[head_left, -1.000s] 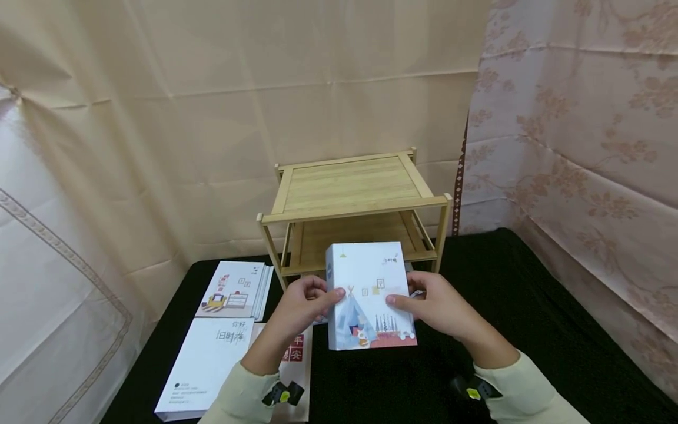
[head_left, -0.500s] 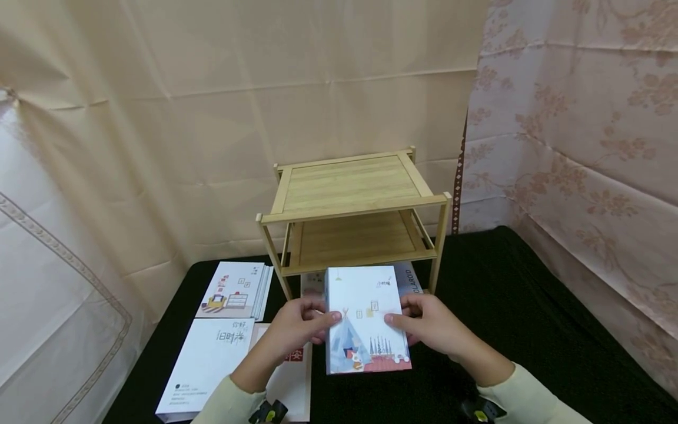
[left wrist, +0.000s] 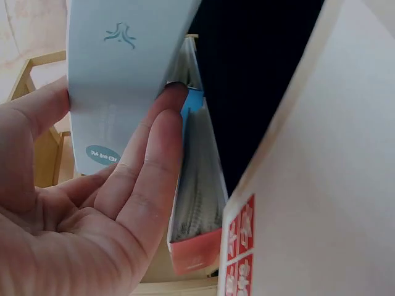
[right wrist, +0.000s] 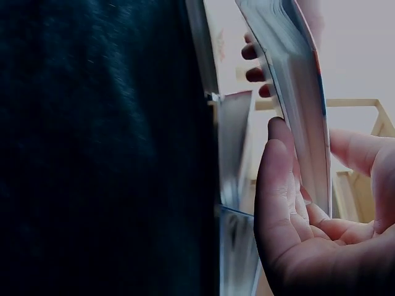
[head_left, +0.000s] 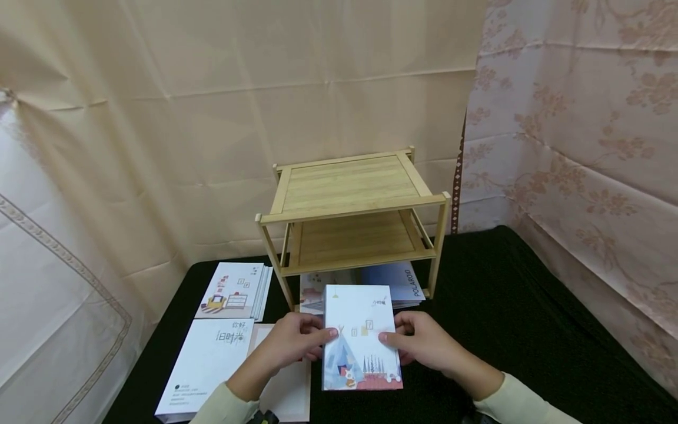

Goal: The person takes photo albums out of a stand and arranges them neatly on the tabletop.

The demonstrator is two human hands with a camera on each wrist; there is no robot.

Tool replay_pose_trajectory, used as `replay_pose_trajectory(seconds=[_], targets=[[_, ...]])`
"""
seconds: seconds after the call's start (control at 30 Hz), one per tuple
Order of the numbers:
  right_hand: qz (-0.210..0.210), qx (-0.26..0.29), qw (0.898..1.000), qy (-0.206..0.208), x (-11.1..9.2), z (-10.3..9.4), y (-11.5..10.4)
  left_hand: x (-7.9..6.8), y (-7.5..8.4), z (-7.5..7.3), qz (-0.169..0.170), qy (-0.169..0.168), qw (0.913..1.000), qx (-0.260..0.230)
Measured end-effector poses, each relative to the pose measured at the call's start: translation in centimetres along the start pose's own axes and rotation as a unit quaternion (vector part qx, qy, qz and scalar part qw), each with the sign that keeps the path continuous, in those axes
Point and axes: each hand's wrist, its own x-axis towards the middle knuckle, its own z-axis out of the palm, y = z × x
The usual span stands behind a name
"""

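A thick white photo album (head_left: pixel 365 365) with a blue tent picture on its cover is held over the front of the black cloth. My left hand (head_left: pixel 296 341) grips its left side, thumb on the cover and fingers underneath. On the opposite edge my right hand (head_left: pixel 424 344) holds it the same way. The left wrist view shows the album's pale spine (left wrist: pixel 120 68) between thumb and fingers. In the right wrist view its page edges (right wrist: pixel 302 123) face the camera. Behind it, under the rack, lie a blue POLAROID album (head_left: pixel 394 280) and a pale one (head_left: pixel 323 282).
A two-tier wooden rack (head_left: pixel 352 185) stands at the back. To the left lie a stack of albums (head_left: pixel 233 288), a large white album (head_left: pixel 206 365) and a flat pale album (head_left: pixel 288 388), partly behind my left arm. Black cloth (head_left: pixel 519 318) covers the table; curtains hang around it.
Both hands have brought the tent album down and toward me, away from the rack. The blue and pale albums beneath the rack have come into sight behind it.
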Motion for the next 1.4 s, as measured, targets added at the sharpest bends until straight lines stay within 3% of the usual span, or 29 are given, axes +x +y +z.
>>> replay_pose_trajectory(seconds=[0.77, 1.03, 1.4], targets=[[0.034, -0.01, 0.998, -0.044, 0.0, 1.6, 2.7, -0.6, -1.6, 0.4, -0.002, -0.039, 0.998, 0.05], [0.035, -0.023, 0.998, -0.05, 0.1, 2.2, 2.9, -0.9, -1.8, 0.7, -0.014, -0.043, 0.9979, 0.046], [0.028, -0.091, 0.995, -0.037, 0.4, 2.8, 2.5, -0.9, -2.1, 0.8, -0.006, -0.039, 0.9975, 0.06]])
